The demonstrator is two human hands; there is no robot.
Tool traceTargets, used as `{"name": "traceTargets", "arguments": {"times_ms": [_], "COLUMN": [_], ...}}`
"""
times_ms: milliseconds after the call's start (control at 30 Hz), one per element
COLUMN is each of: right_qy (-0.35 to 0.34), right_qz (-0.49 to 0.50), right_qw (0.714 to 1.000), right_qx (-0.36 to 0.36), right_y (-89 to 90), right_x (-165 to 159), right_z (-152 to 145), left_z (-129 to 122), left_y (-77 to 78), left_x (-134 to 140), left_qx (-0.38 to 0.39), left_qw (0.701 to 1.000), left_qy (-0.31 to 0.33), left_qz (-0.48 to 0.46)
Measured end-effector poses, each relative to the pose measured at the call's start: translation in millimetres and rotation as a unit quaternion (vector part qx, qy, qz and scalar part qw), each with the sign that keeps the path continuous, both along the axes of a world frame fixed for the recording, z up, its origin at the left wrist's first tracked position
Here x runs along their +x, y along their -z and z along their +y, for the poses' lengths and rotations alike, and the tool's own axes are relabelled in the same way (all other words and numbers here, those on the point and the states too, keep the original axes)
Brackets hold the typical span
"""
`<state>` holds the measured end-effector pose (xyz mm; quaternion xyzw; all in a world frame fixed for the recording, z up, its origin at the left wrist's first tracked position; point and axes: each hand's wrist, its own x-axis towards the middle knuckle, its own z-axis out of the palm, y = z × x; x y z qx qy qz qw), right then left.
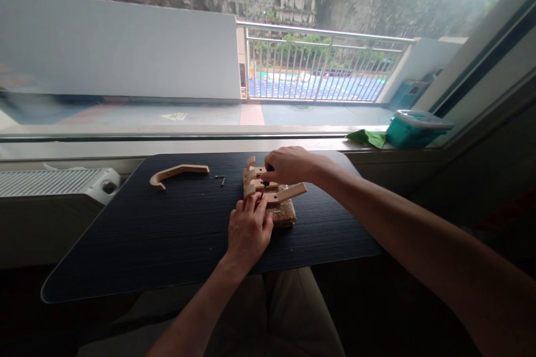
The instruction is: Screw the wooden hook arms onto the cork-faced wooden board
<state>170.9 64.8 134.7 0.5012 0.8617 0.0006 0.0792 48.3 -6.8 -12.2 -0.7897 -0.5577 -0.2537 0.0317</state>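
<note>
My right hand [291,164] is closed around the dark handle of a screwdriver [266,182]. Its shaft points down at the nearest curved wooden hook [288,193], close to the fingertips of my left hand [250,230]. Those left fingers press on the hook's curved end and hold it against a rough, bark-like wooden board [281,215]. More curved hooks lie across the board behind it, partly covered by my right hand. Whether the screwdriver tip sits in a screw is too small to tell.
A loose wooden hook [180,169] and a few small screws [222,179] lie left of the board on the dark table [167,234]. A teal box [414,131] and a green cloth [367,138] rest on the windowsill. A white radiator [54,185] stands at left.
</note>
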Motion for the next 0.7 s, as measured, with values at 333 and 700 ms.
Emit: {"name": "traceTargets", "arguments": {"times_ms": [333,700], "right_qy": [-0.032,-0.023], "right_qz": [-0.001,-0.012], "right_qw": [0.999,0.999], "right_qx": [-0.013,-0.023], "right_y": [3.9,-2.7], "right_x": [0.3,-5.9], "right_z": [1.8,-1.3], "left_z": [0.8,0.9], "left_y": [1.7,2.4], "left_x": [0.3,0.1], "left_qx": [-0.001,0.015], "left_qw": [1.000,1.000], "left_qy": [-0.001,-0.003], "left_qz": [0.002,0.009]}}
